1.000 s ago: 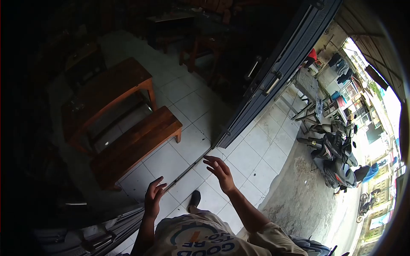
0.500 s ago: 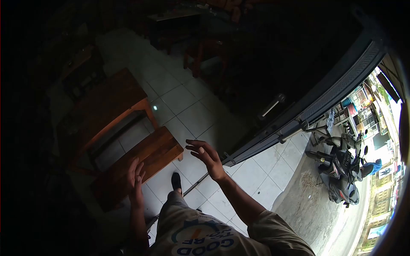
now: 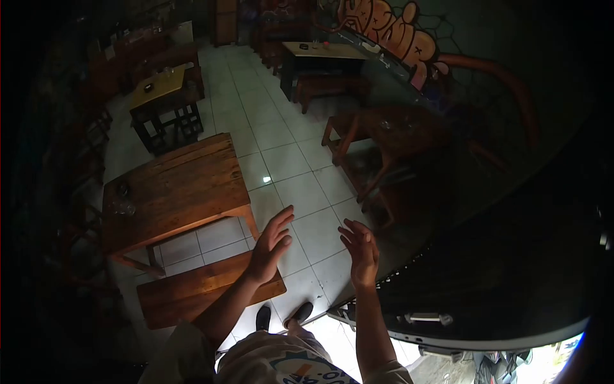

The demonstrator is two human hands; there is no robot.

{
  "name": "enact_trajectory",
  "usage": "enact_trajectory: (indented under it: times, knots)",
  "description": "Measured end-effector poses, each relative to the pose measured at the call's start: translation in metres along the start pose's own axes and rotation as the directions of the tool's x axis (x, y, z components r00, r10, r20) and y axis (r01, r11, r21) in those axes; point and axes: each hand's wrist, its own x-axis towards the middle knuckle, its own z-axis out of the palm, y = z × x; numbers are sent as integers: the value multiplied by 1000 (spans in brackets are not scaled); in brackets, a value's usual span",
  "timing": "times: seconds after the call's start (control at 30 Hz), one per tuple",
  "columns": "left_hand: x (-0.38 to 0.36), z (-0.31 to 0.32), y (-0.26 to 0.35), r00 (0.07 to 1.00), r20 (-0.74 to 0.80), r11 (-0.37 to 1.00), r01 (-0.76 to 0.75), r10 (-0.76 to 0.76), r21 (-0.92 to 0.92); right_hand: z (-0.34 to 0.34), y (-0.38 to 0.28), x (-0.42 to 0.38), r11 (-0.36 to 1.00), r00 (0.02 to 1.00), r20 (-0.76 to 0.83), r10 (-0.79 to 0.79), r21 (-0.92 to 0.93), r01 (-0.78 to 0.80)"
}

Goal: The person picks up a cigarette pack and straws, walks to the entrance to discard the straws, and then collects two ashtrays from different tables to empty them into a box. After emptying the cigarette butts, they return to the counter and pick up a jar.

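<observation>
Both my hands are raised in front of me over the white tiled floor, apart from each other and touching nothing. My left hand (image 3: 271,248) is near the right end of a wooden bench (image 3: 203,288), its fingers spread and holding nothing. To its right, my right hand (image 3: 361,253) has its fingers partly bent and apart, also with nothing in it. Beyond the bench stands a wooden table (image 3: 185,185) with a clear glass object (image 3: 124,206) and a small dark item on its left part.
Farther back are a yellow-topped table (image 3: 160,88), a light-topped table (image 3: 326,50) by a painted wall (image 3: 390,32), and a darker wooden table (image 3: 403,128) at right. A dark door panel with a handle (image 3: 427,317) stands at the lower right, near the doorway.
The view has swung from the doorway and motorcycles toward the room, which looks brighter. My hands have shifted rightward in view and remain apart. Both shoes now show.
</observation>
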Motion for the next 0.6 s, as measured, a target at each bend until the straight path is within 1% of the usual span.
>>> enact_trajectory:
  times: [0.07,0.1,0.17,0.23,0.3,0.37,0.43,0.53,0.6]
  knots:
    - [25,29,-10,998,-36,992,41,-46,-123,-14,0,46,998,998,-37,-56,4,56]
    - [32,30,-28,1000,-27,991,10,-14,-134,-19,-1,64,998,998,-35,-52,36,53]
    - [43,33,-24,999,-43,996,20,-23,-84,-19,-9,102,995,996,-50,-74,59,77]
    - [46,34,-30,995,-88,998,47,-51,-52,-18,-14,126,998,996,-81,-39,55,44]
    - [55,20,-33,987,-126,995,96,-97,-12,-19,-11,155,997,998,-60,-25,65,29]
    - [69,13,-33,978,-179,994,107,-105,4,-25,-3,182,997,998,-63,-9,75,14]
    - [86,3,-44,977,-194,995,95,-86,36,-36,2,203,997,998,-56,-13,71,17]
    - [120,-12,-65,969,-217,991,130,-118,43,-58,10,232,999,998,-61,-9,43,12]
    - [148,-26,-74,964,-231,989,142,-130,35,-76,18,256,998,993,-116,29,53,-23]
